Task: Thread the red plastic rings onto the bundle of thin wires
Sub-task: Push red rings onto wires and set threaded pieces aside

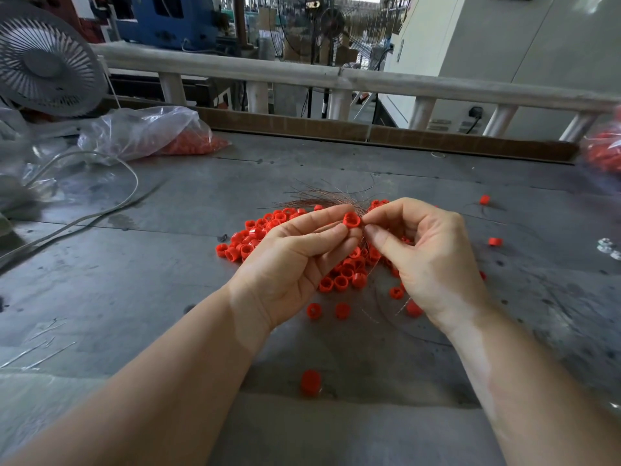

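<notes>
Forearms enter from the near edge of the bench [100, 264], both bare, meeting over its middle. One stray red ring [311, 382] lies alone closest to the near edge, apart from the rest.

Risk assessment: the bundle of thin wires [322, 196] fans out loosely beyond the fingers toward the far edge. In my judgement, splayed strands could miss the bore of the held ring [352, 219] and leave part of the bundle outside it. A light pinch could also let that ring drop into the pile of loose rings [346, 277] directly below. Individual strands look fine enough to kink if forced.

Left hand [295, 260]: palm up, fingers curled, thumb and fingertips pinching the held ring at its rim.

Right hand [426, 250]: fingers curled, thumb and forefinger pressed together on the wires just beside the ring. Whether the wire tips have entered the bore cannot be told.

Location of task items: the pile sits mid-bench under both hands. A clear bag [151, 132] holding more red pieces rests near the far left corner, beside a fan [47, 58].
</notes>
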Motion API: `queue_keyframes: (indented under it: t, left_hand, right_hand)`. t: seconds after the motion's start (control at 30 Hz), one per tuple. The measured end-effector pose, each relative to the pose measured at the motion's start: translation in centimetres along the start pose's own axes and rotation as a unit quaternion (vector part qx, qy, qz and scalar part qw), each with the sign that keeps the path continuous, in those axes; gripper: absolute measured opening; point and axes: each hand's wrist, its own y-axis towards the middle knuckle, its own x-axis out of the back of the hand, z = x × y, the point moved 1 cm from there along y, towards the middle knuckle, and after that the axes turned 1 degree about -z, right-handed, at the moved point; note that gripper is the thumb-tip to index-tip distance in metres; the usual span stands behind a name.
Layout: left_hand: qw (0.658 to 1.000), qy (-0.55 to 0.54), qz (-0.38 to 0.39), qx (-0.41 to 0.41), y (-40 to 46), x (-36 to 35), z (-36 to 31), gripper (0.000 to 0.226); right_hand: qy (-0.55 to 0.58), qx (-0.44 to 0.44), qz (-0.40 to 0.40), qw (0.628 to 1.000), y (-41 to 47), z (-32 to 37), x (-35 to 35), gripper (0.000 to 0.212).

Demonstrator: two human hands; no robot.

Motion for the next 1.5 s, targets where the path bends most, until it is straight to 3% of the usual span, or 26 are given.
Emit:
queue_keyframes:
  t: [1.0, 1.17, 1.5]
  left_hand:
    - [1.000, -0.014, -0.016, 0.005, 0.06, 0.06, -0.06, 0.024]
    - [1.000, -0.017, -0.010, 0.003, 0.02, 0.06, 0.01, 0.024]
    - [0.999, -0.023, 0.038, -0.008, -0.14, 0.05, -0.05, 0.023]
  right_hand:
    - [-0.098, 0.036, -0.009, 0.994, -0.27, 0.31, -0.18, 0.029]
    - [-0.096, 0.027, -0.004, 0.995, -0.20, 0.24, -0.15, 0.022]
    - [0.076, -0.066, -0.003, 0.995, -0.05, 0.25, -0.08, 0.017]
